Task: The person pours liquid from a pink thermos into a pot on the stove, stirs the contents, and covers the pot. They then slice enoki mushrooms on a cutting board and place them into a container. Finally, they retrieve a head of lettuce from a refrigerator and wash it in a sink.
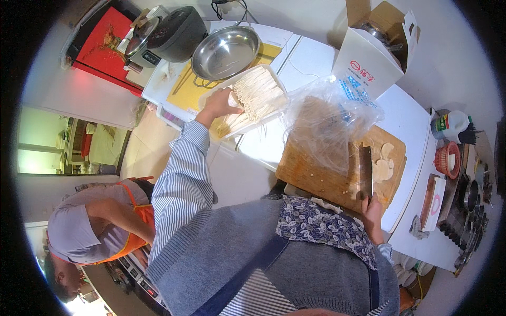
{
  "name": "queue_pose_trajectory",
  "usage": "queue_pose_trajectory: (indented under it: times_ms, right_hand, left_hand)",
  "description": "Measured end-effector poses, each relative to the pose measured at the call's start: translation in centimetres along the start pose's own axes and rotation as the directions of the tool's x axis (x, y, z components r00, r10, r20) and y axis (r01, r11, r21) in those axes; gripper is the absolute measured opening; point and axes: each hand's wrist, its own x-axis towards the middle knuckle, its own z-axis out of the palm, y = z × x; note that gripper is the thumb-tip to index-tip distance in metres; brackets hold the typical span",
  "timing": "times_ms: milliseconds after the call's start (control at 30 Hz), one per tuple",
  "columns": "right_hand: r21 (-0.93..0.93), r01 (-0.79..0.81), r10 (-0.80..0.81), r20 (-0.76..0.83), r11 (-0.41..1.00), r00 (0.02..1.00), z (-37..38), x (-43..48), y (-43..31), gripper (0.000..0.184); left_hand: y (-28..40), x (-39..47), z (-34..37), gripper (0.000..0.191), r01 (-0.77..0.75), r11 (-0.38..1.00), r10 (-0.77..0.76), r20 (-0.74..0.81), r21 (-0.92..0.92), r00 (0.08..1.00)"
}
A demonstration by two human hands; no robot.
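My left hand (218, 106) is over a white plastic tray (282, 81), its thumb and fingers around pale slices (235, 100) that the hand partly covers. Enoki mushrooms (261, 91) fill much of that tray. In my right hand (372, 215) is the handle of a cleaver (366, 168), its blade upright over a wooden cutting board (308, 179). Round, pale slices (384, 168) lie to the right of the blade. A clear plastic bag (324, 126) with blue print covers the board's far left part.
Beyond the tray stands a steel two-handled pan (225, 51) on a yellow board (270, 53). An open carton (369, 59) is at the back. Farther right are a red basket (446, 158) and a plastic jug (450, 124). A person in an orange apron (136, 221) bends at the left.
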Motion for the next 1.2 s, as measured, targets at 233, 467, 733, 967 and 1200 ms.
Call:
queue_pose_trajectory:
  times_ms: [233, 467, 733, 967, 1200]
  right_hand:
    - [-0.002, 0.022, -0.022, 0.017, 1.0, 1.0, 0.0, 0.4, -0.1, 0.018]
    - [-0.047, -0.047, 0.05, 0.06, 0.998, 0.997, -0.3, 0.5, -0.6, 0.018]
    - [0.016, -0.008, 0.008, 0.03, 1.0, 1.0, -0.3, 0.3, -1.3, 0.017]
    - [-0.008, -0.008, 0.008, 0.044, 1.0, 0.999, -0.6, 0.4, -1.4, 0.017]
    - [-0.026, -0.012, 0.012, 0.027, 1.0, 1.0, 0.0, 0.2, -0.5, 0.016]
  left_hand:
    - [-2.8, 0.6, 1.1, 0.06, 0.031, 0.983, -0.036, -0.025, -0.183, 0.999]
    - [-0.6, 0.8, 1.1, 0.055, 0.086, 0.994, -0.093, -0.127, -0.066, 0.988]
    - [3.1, -2.5, -0.9, 0.046, 0.171, 0.977, -0.162, -0.081, 0.123, 0.983]
    - [3.8, -3.9, 4.6, 0.044, 0.076, 0.997, -0.058, -0.385, 0.03, 0.921]
    - [4.8, -2.5, 5.3, 0.046, 0.205, 0.977, -0.18, -0.302, 0.055, 0.936]
